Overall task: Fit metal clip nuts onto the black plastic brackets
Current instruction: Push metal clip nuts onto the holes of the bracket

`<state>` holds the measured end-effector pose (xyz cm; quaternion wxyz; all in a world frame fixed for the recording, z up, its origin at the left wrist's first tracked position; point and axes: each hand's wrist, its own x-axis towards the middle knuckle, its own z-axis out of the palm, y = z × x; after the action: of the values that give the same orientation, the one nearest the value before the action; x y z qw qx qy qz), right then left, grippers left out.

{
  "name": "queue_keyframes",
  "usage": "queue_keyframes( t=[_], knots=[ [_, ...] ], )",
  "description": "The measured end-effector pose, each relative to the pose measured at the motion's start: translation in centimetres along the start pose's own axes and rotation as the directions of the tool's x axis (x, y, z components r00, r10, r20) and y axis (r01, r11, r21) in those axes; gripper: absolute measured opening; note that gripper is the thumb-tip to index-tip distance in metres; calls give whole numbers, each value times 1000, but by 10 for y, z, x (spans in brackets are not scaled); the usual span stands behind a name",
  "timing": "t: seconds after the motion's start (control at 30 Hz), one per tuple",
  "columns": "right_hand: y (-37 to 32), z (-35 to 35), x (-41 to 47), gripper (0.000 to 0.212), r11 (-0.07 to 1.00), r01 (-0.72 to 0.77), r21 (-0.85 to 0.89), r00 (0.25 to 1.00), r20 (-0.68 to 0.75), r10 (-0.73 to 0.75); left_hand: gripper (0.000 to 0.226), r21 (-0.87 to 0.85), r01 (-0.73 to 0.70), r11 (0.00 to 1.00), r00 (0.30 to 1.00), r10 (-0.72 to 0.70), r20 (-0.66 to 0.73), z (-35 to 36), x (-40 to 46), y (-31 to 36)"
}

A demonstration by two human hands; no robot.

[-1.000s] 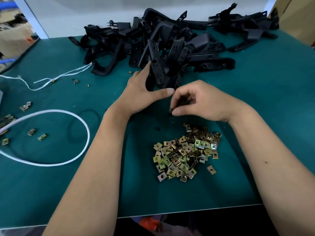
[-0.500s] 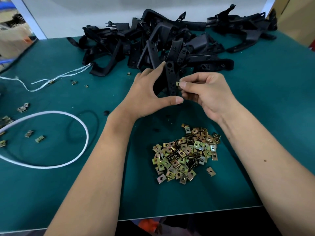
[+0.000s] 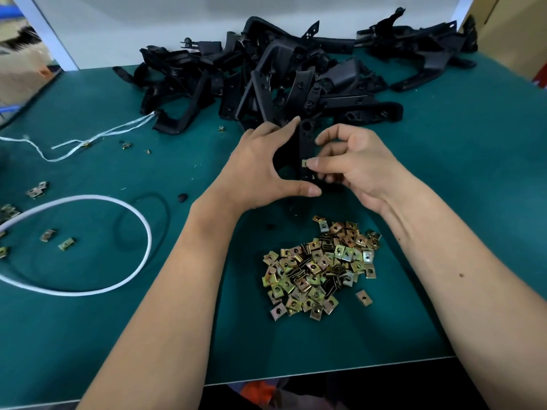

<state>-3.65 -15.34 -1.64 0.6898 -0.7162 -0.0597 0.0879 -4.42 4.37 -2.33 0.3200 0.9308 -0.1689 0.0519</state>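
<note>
Left hand [image 3: 254,170] still grips bracket [image 3: 306,149] upright; right hand [image 3: 355,164] now pinches clip [image 3: 304,163] lower on bracket edge, above clip pile [image 3: 322,267].

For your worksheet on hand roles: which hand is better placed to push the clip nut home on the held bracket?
The right hand: it already pinches the clip nut against the bracket edge, while the left hand is occupied steadying it.

A green-topped table [image 3: 473,202] is seen, on which a heap of black plastic brackets [image 3: 296,78], a pile of metal clip nuts [image 3: 321,267], a white cord loop [image 3: 88,247], white string [image 3: 88,137] and scattered stray clip nuts [image 3: 56,239] are laid
</note>
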Motion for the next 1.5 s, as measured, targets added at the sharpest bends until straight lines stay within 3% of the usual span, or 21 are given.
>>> queue_keyframes(
  t=[0.13, 0.23, 0.3, 0.37, 0.4, 0.43, 0.5, 0.63, 0.77, 0.9, 1.0, 1.2, 1.4, 1.5],
  knots=[
    [2, -1, 2, 33, 999, -14, -40, 999, 28, 15, 129, 58, -19, 998, 1000, 19, 2, 0, 2, -1],
    [4, -2, 5, 18, 1000, 14, 25, 1000, 0, -14, 121, 19, 23, 1000, 996, -21, -84, -2, 3, -7],
    [9, -5, 9, 4, 972, 106, -210, 988, -90, -127, 116, 65, 95, 993, 988, -87, -126, -3, 2, -12],
    [16, -11, 12, 7, 778, 163, -606, 962, -77, -262, 108, 113, 140, 984, 983, -124, -136, -1, 2, -16],
    [18, -12, 12, 7, 671, 179, -720, 961, -17, -276, 102, 122, 149, 981, 982, -133, -131, -1, 1, -17],
    [18, -12, 11, 9, 603, 203, -771, 963, 44, -267, 97, 124, 155, 980, 982, -139, -130, 0, 1, -17],
    [18, -11, 10, 11, 567, 242, -787, 961, 112, -254, 90, 122, 160, 979, 980, -142, -142, 1, 2, -17],
    [18, -12, 10, 14, 620, 256, -742, 958, 106, -268, 90, 39, 157, 987, 978, -150, -145, -1, 0, -17],
    [15, -13, 10, 9, 865, 172, -471, 980, -8, -199, 101, -68, 122, 990, 984, -129, -119, -4, -1, -19],
    [10, -12, 8, 5, 963, 108, -246, 988, -77, -131, 101, 57, 86, 995, 978, -74, -197, -4, -3, -11],
    [7, -11, 6, 7, 989, 78, -127, 994, -72, -88, 78, 41, -47, 998, 953, 57, -297, -5, -3, -5],
    [2, -7, 2, 4, 1000, 24, 1, 999, 31, -24, 28, -74, -193, 978, 941, 163, -297, 6, 3, 2],
    [1, -8, 2, 6, 997, -67, 41, 996, 65, 64, 16, -63, -226, 972, 936, 198, -291, 5, 3, 3],
    [1, -12, 4, 12, 987, -95, 131, 994, -40, 101, 15, -77, -234, 969, 931, 200, -305, 4, 2, 6]
  ],
)
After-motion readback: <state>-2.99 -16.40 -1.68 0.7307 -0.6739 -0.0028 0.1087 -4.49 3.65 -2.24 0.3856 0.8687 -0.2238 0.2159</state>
